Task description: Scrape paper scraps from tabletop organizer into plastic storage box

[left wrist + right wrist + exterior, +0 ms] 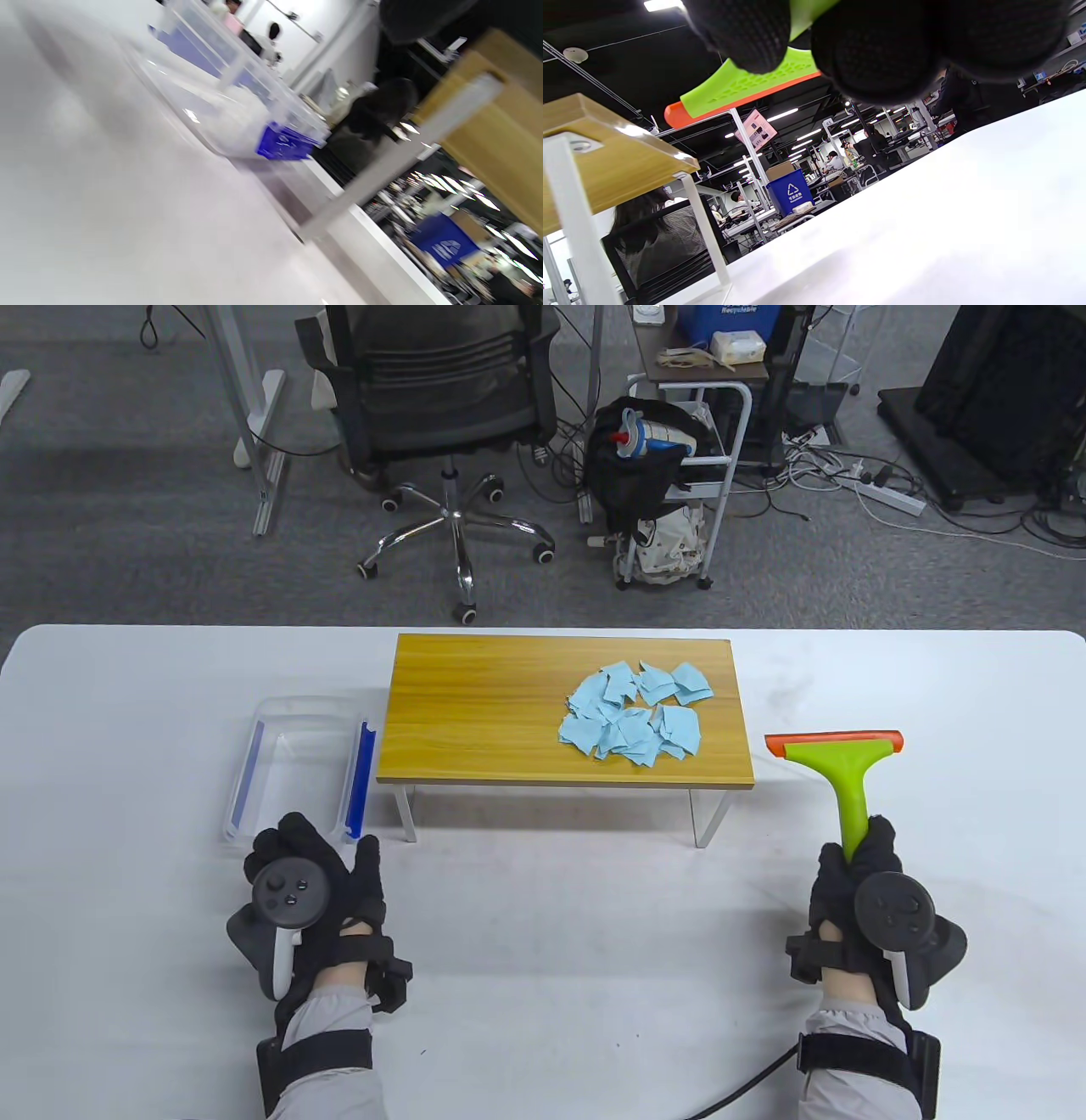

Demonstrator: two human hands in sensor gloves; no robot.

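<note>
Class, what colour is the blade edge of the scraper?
Orange, on a lime-green scraper; clearest in the table view.

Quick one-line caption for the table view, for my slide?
Right hand grips green scraper; blue paper scraps on wooden organizer, clear box at left.

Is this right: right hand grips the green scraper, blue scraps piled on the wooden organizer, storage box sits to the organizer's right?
Not the box. In the table view the storage box sits left of the organizer, by the left hand. The rest holds: right hand grips scraper, scraps on top.
</note>
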